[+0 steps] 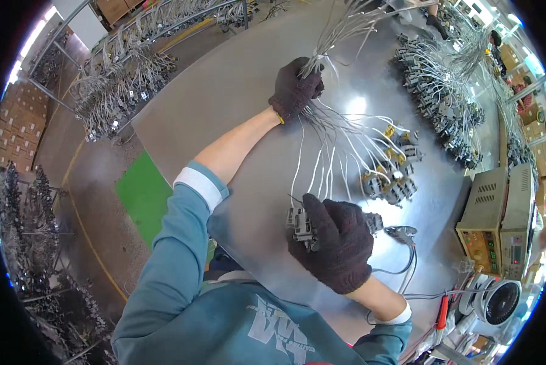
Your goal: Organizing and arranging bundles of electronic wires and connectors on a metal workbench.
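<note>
My left hand (294, 88), in a dark knit glove, is closed around a bundle of white wires (330, 121) held up over the metal table (224, 103). The wires fan out below it to several grey and yellow connector blocks (391, 170) lying on the table. In front of my chest my right hand (337, 243), also gloved, grips a grey connector block (298, 224) at the end of one of those wires.
A long pile of wired connectors (443, 103) lies along the table's far right. A beige test instrument (498, 222) and a small fan (498, 301) stand at the right edge. Racks hung with wire harnesses (114, 91) stand to the left, beside a green floor patch (142, 194).
</note>
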`<state>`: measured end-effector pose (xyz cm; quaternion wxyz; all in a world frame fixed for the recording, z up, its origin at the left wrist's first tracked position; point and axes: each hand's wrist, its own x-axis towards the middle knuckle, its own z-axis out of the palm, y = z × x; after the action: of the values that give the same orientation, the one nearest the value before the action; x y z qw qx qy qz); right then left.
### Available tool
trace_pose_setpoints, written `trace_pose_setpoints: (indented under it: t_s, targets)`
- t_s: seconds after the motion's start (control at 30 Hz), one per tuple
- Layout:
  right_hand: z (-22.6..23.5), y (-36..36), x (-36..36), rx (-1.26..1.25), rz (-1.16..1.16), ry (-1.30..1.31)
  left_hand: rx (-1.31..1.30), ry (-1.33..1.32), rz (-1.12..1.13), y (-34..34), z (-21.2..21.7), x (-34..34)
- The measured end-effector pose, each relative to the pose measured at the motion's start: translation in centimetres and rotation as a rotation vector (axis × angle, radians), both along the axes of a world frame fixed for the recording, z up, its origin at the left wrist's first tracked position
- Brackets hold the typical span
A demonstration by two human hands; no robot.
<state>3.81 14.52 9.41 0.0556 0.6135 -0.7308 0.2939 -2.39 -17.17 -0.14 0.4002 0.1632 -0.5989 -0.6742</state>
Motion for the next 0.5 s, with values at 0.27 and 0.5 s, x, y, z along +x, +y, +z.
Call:
trace_pose_setpoints:
  t_s: [0.27,0.5]
  targets:
    - [0.2,0.8,-1.6,0.019,-0.045,-0.055,0.097,-0.041,-0.097,0.0,0.5,-0.3]
    - [1.2,3.3,-6.4,0.057,-0.218,0.013,0.053,-0.095,-0.088,0.5,0.7,-0.4]
